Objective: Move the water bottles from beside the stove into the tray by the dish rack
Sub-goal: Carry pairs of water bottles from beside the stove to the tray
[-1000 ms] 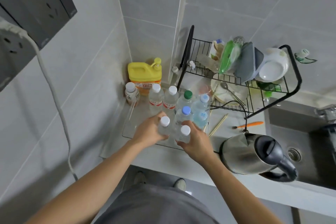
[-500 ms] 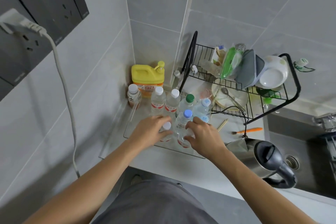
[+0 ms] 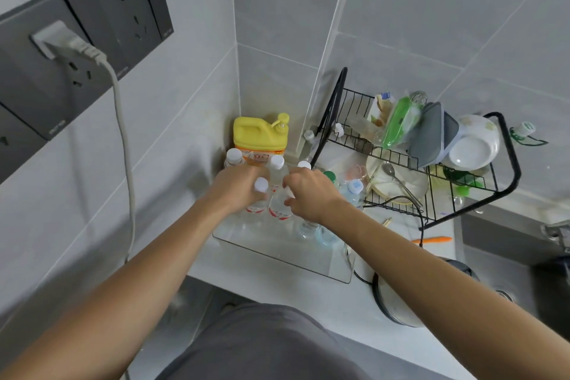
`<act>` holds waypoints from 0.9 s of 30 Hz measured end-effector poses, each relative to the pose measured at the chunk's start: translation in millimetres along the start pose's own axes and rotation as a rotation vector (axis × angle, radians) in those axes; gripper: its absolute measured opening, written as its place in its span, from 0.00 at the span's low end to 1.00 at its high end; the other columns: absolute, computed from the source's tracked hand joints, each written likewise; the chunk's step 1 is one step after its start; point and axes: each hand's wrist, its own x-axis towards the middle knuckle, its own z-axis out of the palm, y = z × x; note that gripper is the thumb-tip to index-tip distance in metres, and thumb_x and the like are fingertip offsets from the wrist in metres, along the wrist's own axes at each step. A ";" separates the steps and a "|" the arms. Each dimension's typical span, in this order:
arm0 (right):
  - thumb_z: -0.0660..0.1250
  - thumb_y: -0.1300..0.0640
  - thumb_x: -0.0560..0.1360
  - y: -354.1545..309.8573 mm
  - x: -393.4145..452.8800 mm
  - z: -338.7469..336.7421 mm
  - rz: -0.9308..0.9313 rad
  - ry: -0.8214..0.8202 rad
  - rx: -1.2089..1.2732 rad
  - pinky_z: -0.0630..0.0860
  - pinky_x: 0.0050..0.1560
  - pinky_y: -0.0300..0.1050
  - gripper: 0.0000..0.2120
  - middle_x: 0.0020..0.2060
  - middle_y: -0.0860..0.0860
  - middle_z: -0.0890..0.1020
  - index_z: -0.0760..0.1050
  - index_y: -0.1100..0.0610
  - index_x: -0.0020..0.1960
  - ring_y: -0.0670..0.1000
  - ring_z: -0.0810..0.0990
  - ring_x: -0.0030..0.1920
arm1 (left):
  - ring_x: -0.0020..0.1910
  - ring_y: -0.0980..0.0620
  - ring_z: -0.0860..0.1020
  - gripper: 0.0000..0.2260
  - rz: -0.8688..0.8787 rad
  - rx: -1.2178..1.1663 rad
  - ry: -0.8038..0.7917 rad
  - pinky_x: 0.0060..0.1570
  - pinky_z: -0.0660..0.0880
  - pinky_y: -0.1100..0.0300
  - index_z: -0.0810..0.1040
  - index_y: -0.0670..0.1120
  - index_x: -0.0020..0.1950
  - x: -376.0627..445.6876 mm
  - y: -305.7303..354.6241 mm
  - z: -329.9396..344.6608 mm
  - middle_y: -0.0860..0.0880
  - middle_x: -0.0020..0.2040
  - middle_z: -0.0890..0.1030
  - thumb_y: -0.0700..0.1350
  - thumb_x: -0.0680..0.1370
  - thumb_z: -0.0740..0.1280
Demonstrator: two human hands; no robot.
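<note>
A clear plastic tray [image 3: 282,257] sits on the counter in the corner, left of the dish rack [image 3: 431,191]. Several small water bottles stand in it, most with white caps, one green-capped [image 3: 330,176] and one blue-capped [image 3: 354,187]. My left hand [image 3: 237,188] is wrapped around a white-capped bottle [image 3: 260,187] with a red label. My right hand [image 3: 311,191] grips the neighbouring red-labelled bottle [image 3: 280,213]; its cap is hidden by my fingers. Both bottles are upright in the tray's back half.
A yellow detergent jug [image 3: 259,137] stands in the corner behind the tray. The black wire dish rack holds bowls, a plate and a spoon. A steel kettle [image 3: 398,302] sits at the counter's front edge, the sink [image 3: 509,259] to the right. A cord [image 3: 125,148] hangs from wall sockets.
Both hands have moved away from me toward the back of the tray, carrying their two bottles with them. The camera has tilted, so the kettle now sits lower in view.
</note>
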 end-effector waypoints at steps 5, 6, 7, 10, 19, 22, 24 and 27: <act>0.73 0.59 0.76 10.6 11.5 -4.5 -0.008 -0.003 -0.049 0.78 0.51 0.52 0.13 0.58 0.55 0.81 0.82 0.58 0.61 0.61 0.81 0.58 | 0.42 0.45 0.76 0.04 0.002 -0.038 -0.024 0.35 0.68 0.55 0.78 0.48 0.47 12.8 1.3 -2.8 0.51 0.41 0.78 0.48 0.79 0.68; 0.72 0.60 0.76 11.7 11.7 -3.1 -0.016 -0.017 -0.063 0.78 0.51 0.52 0.14 0.58 0.55 0.81 0.82 0.58 0.61 0.61 0.81 0.57 | 0.42 0.44 0.77 0.05 0.003 -0.057 -0.031 0.36 0.70 0.53 0.77 0.48 0.45 13.3 2.5 -2.0 0.49 0.41 0.79 0.48 0.78 0.68; 0.72 0.60 0.75 12.3 11.2 -0.8 -0.023 -0.032 -0.081 0.79 0.51 0.52 0.14 0.58 0.55 0.81 0.82 0.58 0.60 0.61 0.81 0.57 | 0.43 0.44 0.78 0.05 0.004 -0.078 -0.036 0.38 0.72 0.51 0.77 0.47 0.44 13.0 3.5 -0.6 0.48 0.41 0.80 0.48 0.78 0.69; 0.73 0.60 0.75 14.0 9.4 7.2 -0.013 -0.061 -0.098 0.77 0.46 0.51 0.13 0.56 0.56 0.81 0.81 0.59 0.59 0.62 0.82 0.55 | 0.44 0.44 0.78 0.05 0.019 -0.134 -0.040 0.41 0.74 0.50 0.79 0.45 0.46 10.4 5.1 6.1 0.47 0.43 0.81 0.46 0.77 0.71; 0.75 0.52 0.77 19.1 11.4 14.2 0.004 -0.021 -0.054 0.72 0.44 0.50 0.14 0.55 0.56 0.81 0.80 0.59 0.58 0.62 0.82 0.54 | 0.46 0.41 0.79 0.04 0.096 -0.143 -0.107 0.45 0.75 0.44 0.80 0.44 0.51 11.0 1.7 6.5 0.44 0.45 0.82 0.42 0.81 0.66; 0.75 0.51 0.77 18.8 12.9 14.9 0.014 -0.016 -0.045 0.71 0.43 0.50 0.13 0.53 0.56 0.81 0.80 0.60 0.54 0.62 0.82 0.53 | 0.46 0.41 0.79 0.04 0.101 -0.129 -0.116 0.45 0.76 0.44 0.80 0.45 0.49 10.6 0.5 5.1 0.45 0.45 0.82 0.42 0.80 0.65; 0.76 0.51 0.77 17.9 13.1 15.5 0.022 -0.015 -0.034 0.70 0.43 0.50 0.13 0.52 0.55 0.81 0.79 0.59 0.52 0.61 0.82 0.52 | 0.45 0.41 0.79 0.04 0.104 -0.124 -0.118 0.44 0.76 0.43 0.79 0.44 0.48 10.0 0.4 4.8 0.44 0.44 0.82 0.41 0.80 0.65; 0.75 0.52 0.76 16.4 11.0 14.1 0.038 -0.006 -0.029 0.71 0.42 0.50 0.12 0.52 0.55 0.81 0.80 0.59 0.52 0.62 0.82 0.51 | 0.45 0.40 0.79 0.03 0.103 -0.096 -0.114 0.43 0.76 0.44 0.79 0.44 0.48 9.7 1.2 5.3 0.44 0.44 0.82 0.41 0.79 0.66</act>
